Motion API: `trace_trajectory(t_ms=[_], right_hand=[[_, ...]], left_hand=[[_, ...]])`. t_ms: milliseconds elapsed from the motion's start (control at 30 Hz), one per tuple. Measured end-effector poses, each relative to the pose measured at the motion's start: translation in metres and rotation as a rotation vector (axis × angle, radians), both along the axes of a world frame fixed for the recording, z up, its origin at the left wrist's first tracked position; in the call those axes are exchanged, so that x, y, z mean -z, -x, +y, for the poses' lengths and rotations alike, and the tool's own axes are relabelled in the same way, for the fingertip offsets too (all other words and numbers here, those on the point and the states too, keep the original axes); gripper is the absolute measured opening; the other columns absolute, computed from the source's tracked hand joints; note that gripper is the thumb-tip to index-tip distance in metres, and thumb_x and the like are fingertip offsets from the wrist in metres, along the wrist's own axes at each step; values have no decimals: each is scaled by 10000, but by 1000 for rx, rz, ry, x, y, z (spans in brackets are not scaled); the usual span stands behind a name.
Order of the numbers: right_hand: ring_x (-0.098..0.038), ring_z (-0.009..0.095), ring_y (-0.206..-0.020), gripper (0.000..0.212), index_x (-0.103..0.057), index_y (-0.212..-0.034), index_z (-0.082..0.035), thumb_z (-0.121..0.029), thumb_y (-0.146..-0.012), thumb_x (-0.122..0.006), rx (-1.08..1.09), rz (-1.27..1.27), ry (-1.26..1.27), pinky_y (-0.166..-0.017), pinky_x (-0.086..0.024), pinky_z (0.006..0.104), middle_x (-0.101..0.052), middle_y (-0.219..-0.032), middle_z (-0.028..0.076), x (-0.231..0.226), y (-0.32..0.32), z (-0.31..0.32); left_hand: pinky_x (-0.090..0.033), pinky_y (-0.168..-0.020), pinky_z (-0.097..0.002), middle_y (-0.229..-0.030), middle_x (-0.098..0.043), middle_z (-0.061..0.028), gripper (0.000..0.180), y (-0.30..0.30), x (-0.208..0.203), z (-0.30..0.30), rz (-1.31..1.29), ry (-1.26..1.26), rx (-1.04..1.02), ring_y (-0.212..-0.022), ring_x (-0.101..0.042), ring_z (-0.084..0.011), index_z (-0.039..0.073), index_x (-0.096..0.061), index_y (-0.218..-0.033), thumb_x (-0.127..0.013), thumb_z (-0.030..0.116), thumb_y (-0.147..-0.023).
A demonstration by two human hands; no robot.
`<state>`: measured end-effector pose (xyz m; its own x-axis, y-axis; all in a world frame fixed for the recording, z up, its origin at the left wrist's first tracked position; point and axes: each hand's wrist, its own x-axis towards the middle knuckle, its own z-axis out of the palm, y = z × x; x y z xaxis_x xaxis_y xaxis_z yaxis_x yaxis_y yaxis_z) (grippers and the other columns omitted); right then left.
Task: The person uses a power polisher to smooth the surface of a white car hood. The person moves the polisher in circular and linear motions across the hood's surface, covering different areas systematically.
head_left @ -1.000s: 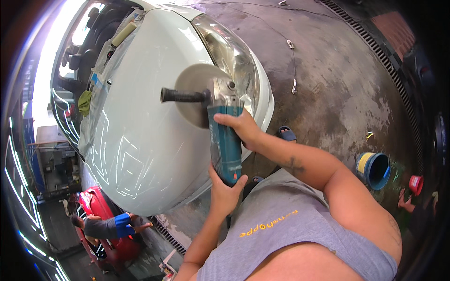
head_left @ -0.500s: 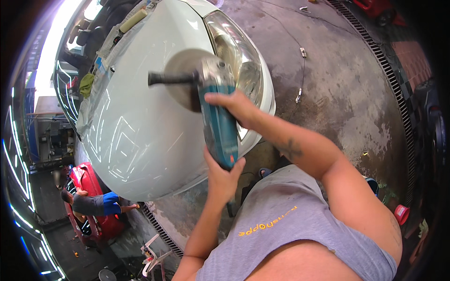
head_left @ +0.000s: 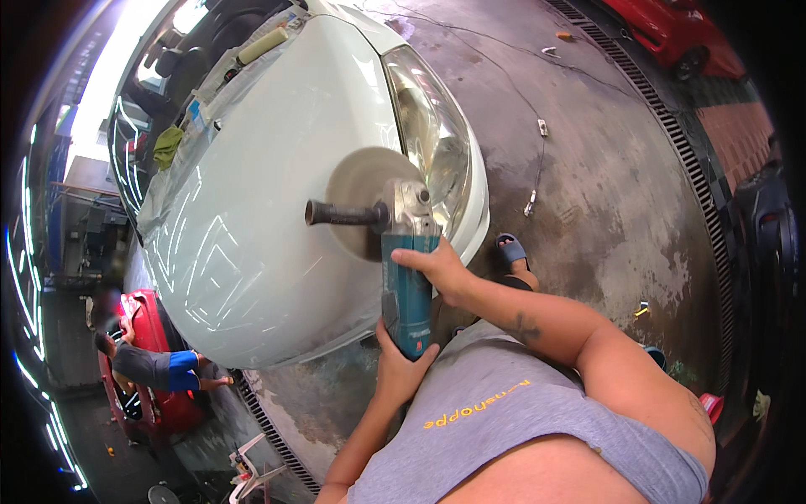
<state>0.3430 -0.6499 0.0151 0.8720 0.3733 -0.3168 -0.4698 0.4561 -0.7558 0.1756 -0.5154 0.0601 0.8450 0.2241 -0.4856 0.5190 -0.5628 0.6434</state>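
Note:
A teal rotary polisher (head_left: 409, 294) with a silver head lies over the white car hood (head_left: 243, 210), near the headlight (head_left: 430, 134). Its round pad (head_left: 357, 181) is blurred and rests against the hood's edge area. The black side handle (head_left: 340, 212) points left with no hand on it. My right hand (head_left: 437, 265) wraps the body just behind the silver head, thumb over the top. Around the rear end closes my left hand (head_left: 401, 365), its thumb along the side. The fingers beneath the tool are hidden.
A green cloth (head_left: 168, 146) lies by the windshield. Cords with a white connector (head_left: 542, 128) cross the concrete floor. Drain grates (head_left: 663, 118) run along it. At left another person (head_left: 155, 365) bends at a red car (head_left: 155, 319); a white plastic chair (head_left: 252, 475) stands nearer.
Both hands have drawn the polisher back toward my body and slightly right, bringing its pad nearer the headlight. My foot in a sandal now shows more fully at the right of the bumper.

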Motion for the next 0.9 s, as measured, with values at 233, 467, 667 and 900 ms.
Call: trace_trajectory(t_ms=[233, 467, 667, 900], right_hand=[[-718, 218, -950, 650, -568, -1362, -21, -261, -855, -897, -28, -79, -57, -882, -609, 405, -704, -1101, 114, -45, -143, -15], [-751, 239, -817, 473, -677, -1187, 8, -288, -882, -885, -121, -42, -112, -771, -642, 404, -744, -993, 126, -76, -300, -19], [-751, 237, -807, 468, -687, -1174, 10, -322, -896, -867, -224, -60, -163, -764, -643, 394, -743, -973, 125, -92, -348, -30], [-627, 232, -1249, 875, -490, -1529, -55, -238, -806, -947, -302, -56, -61, -1109, -513, 431, -650, -1359, 104, -51, -200, -46]], left_hand=[[-508, -927, -428, -1316, -572, -293, 1156, -115, -9, -39, -197, 62, -99, -1112, -630, -358, -19, -60, -1634, -881, 299, -884], [-561, -594, -321, -1084, -628, -127, 1038, -267, -42, -67, -287, -42, -188, -698, -637, -176, 22, -145, -1620, -867, 247, -909], [-576, -639, -337, -1130, -656, -162, 1084, -317, -68, -91, -252, -5, -277, -749, -659, -187, 31, -116, -1663, -863, 262, -912], [-537, -1034, -499, -1364, -638, -343, 1143, -151, -13, -102, -85, -212, -309, -1220, -699, -455, 27, -91, -1642, -885, 301, -867]])
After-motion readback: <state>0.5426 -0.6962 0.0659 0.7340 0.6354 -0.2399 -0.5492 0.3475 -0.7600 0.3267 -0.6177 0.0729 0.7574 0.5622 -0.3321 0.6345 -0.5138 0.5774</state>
